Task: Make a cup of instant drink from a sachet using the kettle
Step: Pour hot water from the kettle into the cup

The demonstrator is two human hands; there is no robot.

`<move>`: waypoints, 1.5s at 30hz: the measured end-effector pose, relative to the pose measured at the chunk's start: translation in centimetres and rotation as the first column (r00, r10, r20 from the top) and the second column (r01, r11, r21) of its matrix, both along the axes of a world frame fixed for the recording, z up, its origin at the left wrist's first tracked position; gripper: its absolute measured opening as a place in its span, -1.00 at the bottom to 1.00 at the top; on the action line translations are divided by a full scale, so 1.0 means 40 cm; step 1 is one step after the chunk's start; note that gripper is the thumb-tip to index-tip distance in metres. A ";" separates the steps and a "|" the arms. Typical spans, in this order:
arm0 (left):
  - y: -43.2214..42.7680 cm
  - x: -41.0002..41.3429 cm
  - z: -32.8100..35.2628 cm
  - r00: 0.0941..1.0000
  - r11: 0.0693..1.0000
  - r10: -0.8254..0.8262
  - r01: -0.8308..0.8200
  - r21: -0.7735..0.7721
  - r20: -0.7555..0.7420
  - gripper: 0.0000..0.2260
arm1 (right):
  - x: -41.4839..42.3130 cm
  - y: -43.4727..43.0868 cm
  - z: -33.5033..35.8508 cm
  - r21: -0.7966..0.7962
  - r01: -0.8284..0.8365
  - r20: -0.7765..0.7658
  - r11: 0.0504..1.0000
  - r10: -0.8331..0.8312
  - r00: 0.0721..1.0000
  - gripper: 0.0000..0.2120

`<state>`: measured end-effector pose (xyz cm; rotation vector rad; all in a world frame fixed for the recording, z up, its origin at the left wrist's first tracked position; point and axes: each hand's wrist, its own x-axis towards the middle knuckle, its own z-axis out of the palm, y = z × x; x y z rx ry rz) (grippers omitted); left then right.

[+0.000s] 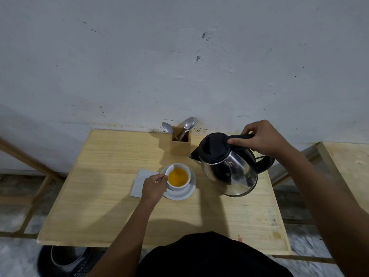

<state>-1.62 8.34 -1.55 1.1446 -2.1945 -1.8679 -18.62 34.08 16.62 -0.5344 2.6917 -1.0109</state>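
Both hands are busy: right hand [257, 139] grips the black handle of the kettle [225, 168], tilted just right of the cup [177, 176], while left hand [153, 187] pinches the cup's left side as it sits on its saucer [182, 194] mid-table. Drink's already orange, so I reckon pouring is about done and next is parking the kettle upright, then stirring with a spoon [188, 124] from the far holder [180, 147]. Can't tell if the kettle touches the table [111, 156], or if the white paper [140, 181] left of the saucer is the sachet.
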 end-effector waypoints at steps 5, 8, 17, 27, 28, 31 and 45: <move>0.017 -0.006 -0.003 0.999 0.996 0.045 -0.043 -0.082 0.016 -0.81 | 0.000 0.046 -0.008 -0.217 0.089 -0.005 0.972 -0.092 0.996 -0.60; 0.031 -0.013 -0.004 0.996 0.992 0.074 -0.069 -0.109 0.041 -0.80 | -0.011 0.079 -0.013 -0.304 0.137 -0.039 0.943 -0.156 0.987 -0.59; 0.090 -0.030 0.013 0.973 0.957 0.225 -0.210 -0.200 0.056 -0.82 | -0.079 0.152 -0.041 -0.409 0.198 -0.123 0.891 -0.269 0.955 -0.63; 0.128 -0.048 0.010 0.947 0.901 0.304 -0.251 -0.355 0.101 -0.72 | -0.191 0.205 -0.094 -0.436 0.167 -0.105 0.884 -0.234 0.966 -0.64; 0.127 -0.049 0.009 0.944 0.898 0.316 -0.264 -0.352 0.098 -0.73 | -0.199 0.209 -0.101 -0.443 0.164 -0.099 0.882 -0.230 0.968 -0.65; 0.130 -0.055 0.004 0.941 0.894 0.327 -0.275 -0.352 0.093 -0.75 | -0.221 0.221 -0.125 -0.462 0.158 -0.085 0.872 -0.221 0.971 -0.65; 0.141 -0.071 0.006 0.925 0.881 0.363 -0.301 -0.365 0.113 -0.77 | -0.267 0.268 -0.211 -0.539 0.099 -0.073 0.836 -0.164 0.984 -0.66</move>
